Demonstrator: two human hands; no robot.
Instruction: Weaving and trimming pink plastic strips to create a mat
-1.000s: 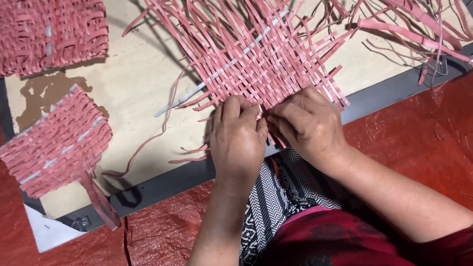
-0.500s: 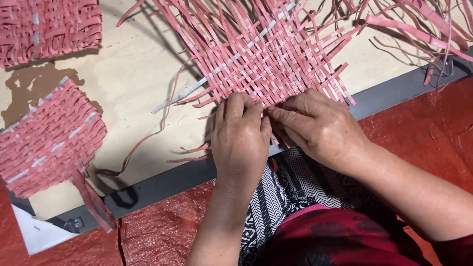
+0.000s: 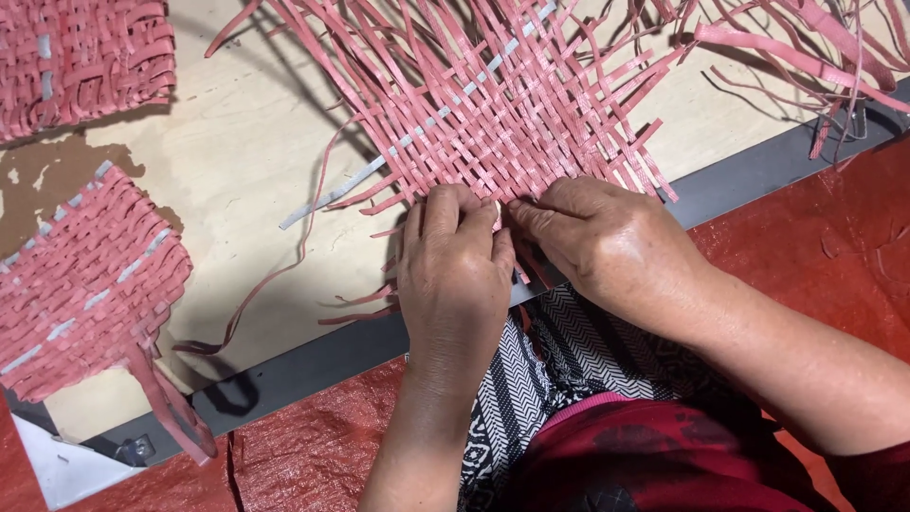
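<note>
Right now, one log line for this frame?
left hand: pressing woven pink strip mat near edge | right hand: pinching strip there | board: two finished mats at left

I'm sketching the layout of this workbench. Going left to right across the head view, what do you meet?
Small woven pink mat → loose grey strip → left hand → right hand, both hands on the near edge of the large half-woven pink mat → loose pink strips at far right.

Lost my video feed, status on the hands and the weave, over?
Left hand and right hand side by side, fingers pinching strips at near edge of pink woven mat. Loose strip ends fan out around. Nothing blocking.
</note>
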